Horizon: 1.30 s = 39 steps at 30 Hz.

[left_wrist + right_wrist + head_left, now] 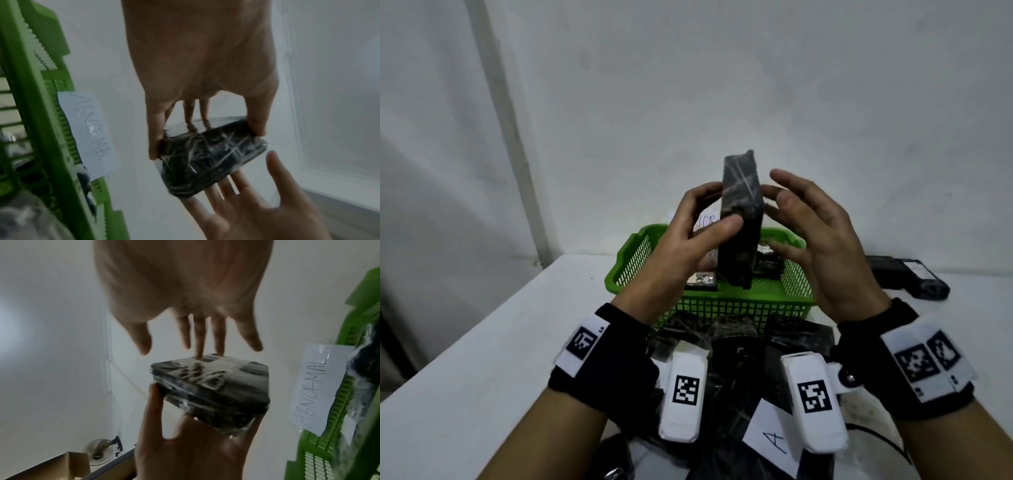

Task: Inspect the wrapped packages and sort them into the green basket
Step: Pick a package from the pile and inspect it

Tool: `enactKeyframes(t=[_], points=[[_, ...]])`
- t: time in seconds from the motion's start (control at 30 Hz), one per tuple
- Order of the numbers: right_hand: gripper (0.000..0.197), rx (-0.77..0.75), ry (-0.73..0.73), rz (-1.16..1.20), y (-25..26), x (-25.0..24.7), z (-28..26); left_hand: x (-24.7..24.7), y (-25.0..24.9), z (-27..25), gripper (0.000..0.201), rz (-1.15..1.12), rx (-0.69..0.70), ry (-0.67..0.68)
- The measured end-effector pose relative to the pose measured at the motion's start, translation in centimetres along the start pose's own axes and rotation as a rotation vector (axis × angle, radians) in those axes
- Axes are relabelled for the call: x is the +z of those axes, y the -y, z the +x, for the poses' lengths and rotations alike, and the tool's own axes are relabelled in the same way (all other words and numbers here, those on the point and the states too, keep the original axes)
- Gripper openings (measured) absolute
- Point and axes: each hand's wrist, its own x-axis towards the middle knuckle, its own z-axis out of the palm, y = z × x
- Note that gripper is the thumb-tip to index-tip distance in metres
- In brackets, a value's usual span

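left hand [688, 236] grips glossy film-wrapped black slab package [742, 219]; right hand [822, 240] open, fingers spread beside.

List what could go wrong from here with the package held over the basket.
1. Only the left hand grips the wrapped package, by thumb and fingertips on glossy film; the right hand is open, at most brushing it with fingertips. It may slip.
2. It is held upright above the green basket, which already holds packages, so a drop could land on them.
3. The basket's paper label reads ABNORMAL; a hasty check could missort the package.
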Motion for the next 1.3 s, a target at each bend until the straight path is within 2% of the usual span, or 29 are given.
enactKeyframes(t=[0.03, 0.1, 0.2, 0.23, 0.27, 0.37, 0.43, 0.53, 0.6, 0.73, 0.9, 1.07, 1.3], points=[[0.060, 0.083, -0.036, -0.002, 0.1, -0.1, 0.0, 0.0, 0.2, -0.1, 0.052, 0.034, 0.034, 0.028], [0.064, 0.247, 0.018, 0.009, 0.2, -0.4, 0.0, 0.0, 0.6, -0.2, 0.056, 0.096, 0.073, 0.090], [0.027, 0.336, 0.103, 0.180, 0.4, -0.6, -0.2, 0.2, 0.8, -0.4, 0.061, 0.146, 0.102, 0.152], [0.021, 0.328, 0.090, 0.216, 0.3, -0.5, -0.2, 0.2, 0.8, -0.6, 0.063, 0.160, 0.106, 0.163], [0.026, 0.315, 0.065, 0.230, 0.1, -0.4, -0.1, 0.3, 0.8, -0.7, 0.065, 0.170, 0.108, 0.178], [0.059, 0.265, -0.009, 0.228, -0.6, 0.4, -0.1, 0.1, 0.5, -0.9, 0.062, 0.222, 0.100, 0.214], [0.067, 0.212, -0.004, 0.214, -1.2, 1.0, -0.2, -0.3, 0.1, -0.8, 0.054, 0.198, 0.091, 0.191], [0.073, 0.098, 0.076, 0.190, -1.3, 1.5, -0.5, -0.5, -0.6, -0.4, 0.048, 0.077, 0.062, 0.052], [0.081, 0.017, 0.179, 0.048, -1.5, 1.4, -0.5, -0.6, -0.9, 0.0, 0.055, 0.050, 0.029, -0.029], [0.095, -0.094, 0.369, -0.196, -1.5, 0.6, -0.7, -1.1, -1.3, 0.3, 0.070, 0.067, -0.003, -0.029], [0.092, -0.188, 0.369, -0.305, -1.7, 0.3, -0.5, -0.4, -1.7, -0.1, 0.070, 0.028, 0.000, -0.083], [0.086, -0.242, 0.336, -0.295, -2.3, 0.0, -0.2, 0.3, -1.9, -0.2, 0.050, -0.066, 0.019, -0.144], [0.077, -0.215, 0.346, -0.372, -2.6, -0.4, -0.1, 0.4, -1.7, -0.1, 0.052, -0.075, 0.025, -0.188]])
